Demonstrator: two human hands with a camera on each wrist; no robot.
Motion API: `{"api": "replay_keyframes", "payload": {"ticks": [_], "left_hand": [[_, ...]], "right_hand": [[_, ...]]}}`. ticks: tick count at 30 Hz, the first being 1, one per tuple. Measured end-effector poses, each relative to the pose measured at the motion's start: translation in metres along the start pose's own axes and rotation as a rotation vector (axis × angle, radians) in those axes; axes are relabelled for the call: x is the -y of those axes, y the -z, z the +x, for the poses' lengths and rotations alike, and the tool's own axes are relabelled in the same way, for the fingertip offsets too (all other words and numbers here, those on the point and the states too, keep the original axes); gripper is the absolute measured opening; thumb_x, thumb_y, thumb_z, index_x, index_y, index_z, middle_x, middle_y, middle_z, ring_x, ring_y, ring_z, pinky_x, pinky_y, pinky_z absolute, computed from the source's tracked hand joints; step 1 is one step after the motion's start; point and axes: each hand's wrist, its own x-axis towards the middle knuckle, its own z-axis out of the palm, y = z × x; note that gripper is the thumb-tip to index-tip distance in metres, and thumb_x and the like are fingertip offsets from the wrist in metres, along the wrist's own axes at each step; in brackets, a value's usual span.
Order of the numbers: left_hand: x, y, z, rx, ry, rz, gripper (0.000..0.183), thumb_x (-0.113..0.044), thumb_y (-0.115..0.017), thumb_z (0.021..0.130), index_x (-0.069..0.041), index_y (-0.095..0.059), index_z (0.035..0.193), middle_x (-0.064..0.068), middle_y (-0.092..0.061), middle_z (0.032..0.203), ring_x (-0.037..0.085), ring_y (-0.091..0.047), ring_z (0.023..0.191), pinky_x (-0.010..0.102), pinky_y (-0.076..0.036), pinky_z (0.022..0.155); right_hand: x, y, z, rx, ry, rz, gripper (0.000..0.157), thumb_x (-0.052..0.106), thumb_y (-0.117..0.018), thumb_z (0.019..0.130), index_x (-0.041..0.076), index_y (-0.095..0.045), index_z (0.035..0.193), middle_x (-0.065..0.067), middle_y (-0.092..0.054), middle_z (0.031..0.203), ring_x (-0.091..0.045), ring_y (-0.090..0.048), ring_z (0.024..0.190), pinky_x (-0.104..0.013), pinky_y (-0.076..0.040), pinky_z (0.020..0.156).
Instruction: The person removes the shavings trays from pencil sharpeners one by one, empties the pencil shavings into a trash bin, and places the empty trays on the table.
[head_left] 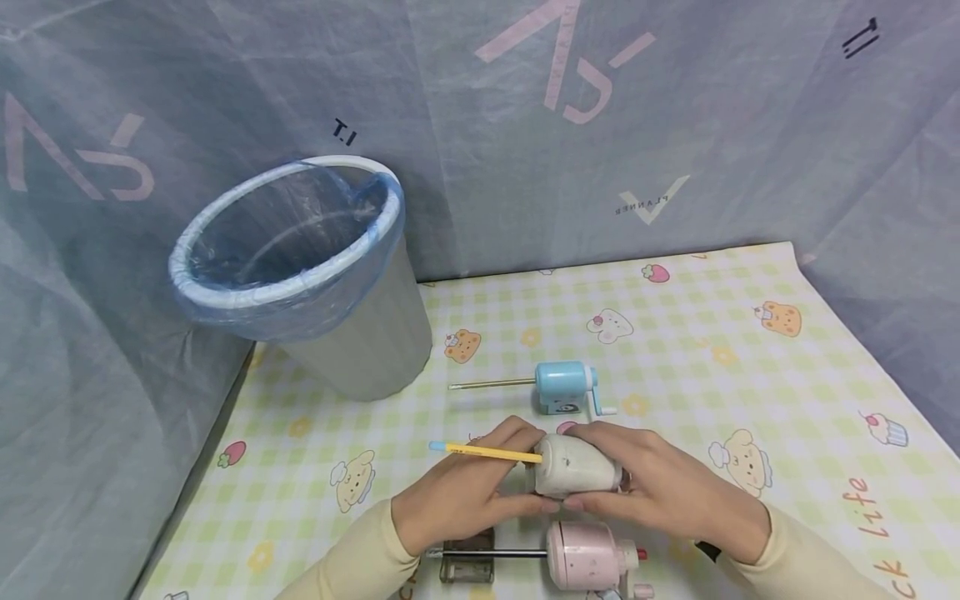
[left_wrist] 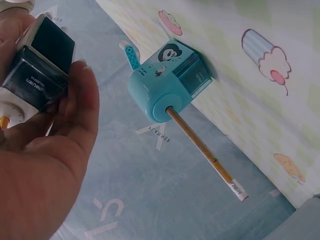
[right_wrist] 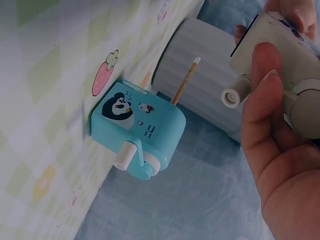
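Note:
Both hands hold a white crank pencil sharpener between them, with a yellow pencil sticking out of its front. My left hand grips the pencil end, thumb on the near side and fingers on the far side. The right hand grips the crank end the same way. In the left wrist view the sharpener's dark shavings drawer shows, seated in the body. A white crank knob appears beside the right fingers in the right wrist view.
Beyond the hands stands a blue sharpener with a pencil in it. A pink sharpener holding a black pencil lies nearer, beside a dark see-through box. At back left stands a grey bin with a blue bag.

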Motion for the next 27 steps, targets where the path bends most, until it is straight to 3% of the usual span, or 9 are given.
{"api": "replay_keyframes", "payload": {"ticks": [8,14,27], "left_hand": [[-0.0006,0.0016,-0.0012,0.001,0.01,0.047,0.051,-0.053,-0.055,0.094,-0.024,-0.045,0.136,-0.011,-0.045,0.123,-0.003,-0.049,0.098,0.01,-0.042,0.081],[-0.0004,0.0018,-0.0014,0.002,0.019,0.033,0.051,-0.051,-0.057,0.094,-0.024,-0.046,0.136,-0.01,-0.046,0.122,-0.003,-0.049,0.095,0.011,-0.043,0.08],[0.0009,0.0005,0.0004,0.012,0.013,0.028,0.051,-0.051,-0.057,0.094,-0.028,-0.046,0.138,-0.011,-0.046,0.121,-0.001,-0.05,0.091,0.012,-0.043,0.076]], "right_hand": [[0.0002,-0.0001,-0.0001,0.001,0.001,-0.026,0.056,0.026,-0.074,0.089,0.024,-0.046,0.138,0.012,-0.058,0.107,-0.002,-0.057,0.077,-0.018,-0.05,0.057],[-0.001,-0.0002,-0.0006,0.01,0.021,-0.042,0.057,0.026,-0.072,0.09,0.021,-0.045,0.14,0.012,-0.057,0.108,-0.002,-0.056,0.079,-0.016,-0.049,0.058],[-0.0032,0.0007,-0.0052,0.035,-0.02,-0.027,0.058,0.027,-0.069,0.092,0.022,-0.042,0.143,0.011,-0.057,0.107,-0.001,-0.055,0.075,-0.016,-0.048,0.057]]}}
